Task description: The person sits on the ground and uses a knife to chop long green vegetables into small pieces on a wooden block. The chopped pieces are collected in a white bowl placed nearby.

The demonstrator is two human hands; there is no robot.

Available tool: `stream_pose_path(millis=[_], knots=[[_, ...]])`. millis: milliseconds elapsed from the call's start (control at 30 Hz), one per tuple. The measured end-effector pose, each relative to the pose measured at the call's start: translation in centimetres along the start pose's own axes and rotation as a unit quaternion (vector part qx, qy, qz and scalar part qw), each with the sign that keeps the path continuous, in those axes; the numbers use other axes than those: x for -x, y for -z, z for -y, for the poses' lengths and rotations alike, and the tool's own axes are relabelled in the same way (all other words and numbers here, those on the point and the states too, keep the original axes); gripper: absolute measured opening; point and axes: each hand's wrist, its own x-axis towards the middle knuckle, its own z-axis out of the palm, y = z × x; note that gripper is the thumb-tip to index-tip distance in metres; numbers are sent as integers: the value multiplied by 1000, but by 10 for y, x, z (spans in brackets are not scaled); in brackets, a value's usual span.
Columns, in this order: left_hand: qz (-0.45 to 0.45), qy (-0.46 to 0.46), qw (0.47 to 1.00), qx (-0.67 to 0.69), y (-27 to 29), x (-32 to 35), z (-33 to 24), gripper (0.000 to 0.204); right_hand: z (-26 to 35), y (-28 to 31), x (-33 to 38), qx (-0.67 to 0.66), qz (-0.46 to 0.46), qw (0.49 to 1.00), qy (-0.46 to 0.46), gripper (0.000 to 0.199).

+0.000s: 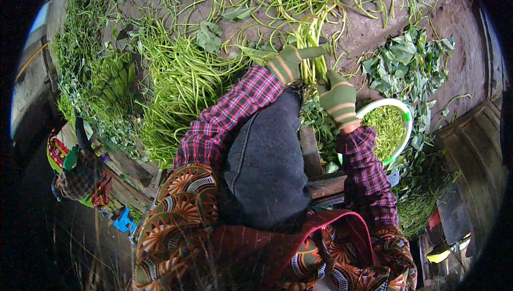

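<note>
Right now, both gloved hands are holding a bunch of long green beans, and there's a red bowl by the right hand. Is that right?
Not quite. The bowl is white with a green rim, not red, as the head view shows. Both hands, left and right, do hold the beans.

A produce sorting spot on a farm or market floor, shown by heaps of long green beans (176, 77) across the upper frame, loose leaves (409, 64) at right, and a bean-filled white plastic basin (402, 110).

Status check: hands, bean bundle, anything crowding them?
Left hand and right hand, both gloved, shut on bundle of long green beans. Bundle upright over the table. White basin beside right wrist; loose leaves alongside.
</note>
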Motion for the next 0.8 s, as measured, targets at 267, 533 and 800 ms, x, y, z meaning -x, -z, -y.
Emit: stream_pose_path(millis=[267,533,800], knots=[[10,72,997,40,0,0,1,19,-14,46,-20,-171,-139,969,110,18],[229,-309,823,-417,19,1,14,19,-13,73,-78,103,-115,959,236,37],[-31,28,999,-14,-4,-5,5,25,-46,30,-65,-109,26,990,90,23]])
